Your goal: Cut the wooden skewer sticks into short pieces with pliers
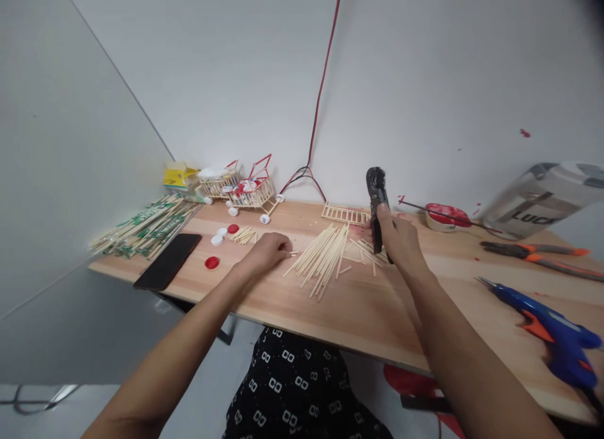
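My right hand point(399, 234) is wrapped round a black plier-like hand tool point(376, 190), held upright above the table with its head up. My left hand point(270, 251) rests low over the table, its fingers curled together, with the end of a short wooden stick point(293, 253) showing at the fingertips. Between the hands a fanned pile of long thin wooden sticks point(321, 256) lies on the table. Shorter cut sticks point(365, 253) are scattered below the tool. Behind them lies a small ladder-like stick frame point(346, 214).
Small stick carts point(252, 194) stand at the back left. Packaged sticks point(151, 225), a black phone point(168, 261), and red point(212, 262) and white caps point(217, 239) lie left. A red paint tub point(447, 217), orange-handled pliers point(523, 250) and a blue glue gun point(542, 319) are right.
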The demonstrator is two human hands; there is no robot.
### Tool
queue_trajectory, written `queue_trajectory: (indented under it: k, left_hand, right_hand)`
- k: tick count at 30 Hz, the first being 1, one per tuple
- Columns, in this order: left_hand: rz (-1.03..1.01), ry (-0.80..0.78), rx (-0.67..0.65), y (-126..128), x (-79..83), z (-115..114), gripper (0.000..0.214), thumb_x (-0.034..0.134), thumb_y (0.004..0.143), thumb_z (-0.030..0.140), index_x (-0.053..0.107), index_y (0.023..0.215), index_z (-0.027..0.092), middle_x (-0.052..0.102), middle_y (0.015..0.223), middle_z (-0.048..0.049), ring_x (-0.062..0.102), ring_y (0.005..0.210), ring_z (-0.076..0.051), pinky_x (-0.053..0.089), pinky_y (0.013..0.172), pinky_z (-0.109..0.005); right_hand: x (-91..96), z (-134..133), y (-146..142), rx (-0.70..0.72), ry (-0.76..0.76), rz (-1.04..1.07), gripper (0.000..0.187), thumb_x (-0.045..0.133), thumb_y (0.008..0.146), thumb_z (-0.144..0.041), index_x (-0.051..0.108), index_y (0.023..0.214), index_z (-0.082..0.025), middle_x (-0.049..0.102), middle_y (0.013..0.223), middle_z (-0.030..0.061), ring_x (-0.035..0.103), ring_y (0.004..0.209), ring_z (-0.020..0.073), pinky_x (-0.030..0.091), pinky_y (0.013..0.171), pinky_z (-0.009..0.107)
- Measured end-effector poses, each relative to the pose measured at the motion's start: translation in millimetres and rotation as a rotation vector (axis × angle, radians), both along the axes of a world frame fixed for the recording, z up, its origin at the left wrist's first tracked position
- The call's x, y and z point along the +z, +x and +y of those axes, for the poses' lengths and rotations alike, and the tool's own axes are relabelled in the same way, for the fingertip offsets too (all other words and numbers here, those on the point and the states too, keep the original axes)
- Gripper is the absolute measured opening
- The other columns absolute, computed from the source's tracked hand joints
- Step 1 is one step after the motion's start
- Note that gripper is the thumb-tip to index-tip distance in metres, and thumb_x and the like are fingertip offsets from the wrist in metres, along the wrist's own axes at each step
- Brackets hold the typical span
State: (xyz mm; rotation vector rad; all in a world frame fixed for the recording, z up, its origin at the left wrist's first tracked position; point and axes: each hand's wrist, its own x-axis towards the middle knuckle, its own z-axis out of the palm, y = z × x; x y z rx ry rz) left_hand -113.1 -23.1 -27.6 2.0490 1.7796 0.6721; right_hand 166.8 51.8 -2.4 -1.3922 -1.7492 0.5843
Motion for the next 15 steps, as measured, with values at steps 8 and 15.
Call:
queue_trajectory:
  k: [8, 15]
  left_hand:
    - [-0.112, 0.116, 0.085, 33, 4.0, 9, 0.008, 0.058, 0.074, 0.018, 0.061, 0.067, 0.015, 0.060, 0.066, -0.0014, 0.051, 0.064, -0.014, 0.032, 0.059, -0.023]
    - [-0.324, 0.064, -0.007, 102, 7.8, 38, 0.006, 0.063, 0.070, 0.018, 0.065, 0.070, 0.013, 0.061, 0.065, 0.0004, 0.053, 0.064, -0.012, 0.036, 0.059, -0.021]
  right_hand:
    - [-3.2, 5, 5, -0.032, -0.032, 0.143, 0.078, 0.024, 0.081, -0.076, 0.071, 0.076, -0.013, 0.068, 0.062, 0.0096, 0.064, 0.059, 0.0203, 0.048, 0.060, 0.030]
    - [-10.9, 15, 10, -0.057, -0.026, 0.183, 0.079, 0.026, 0.078, -0.077, 0.071, 0.077, -0.012, 0.067, 0.059, 0.0096, 0.063, 0.054, 0.0198, 0.049, 0.055, 0.029]
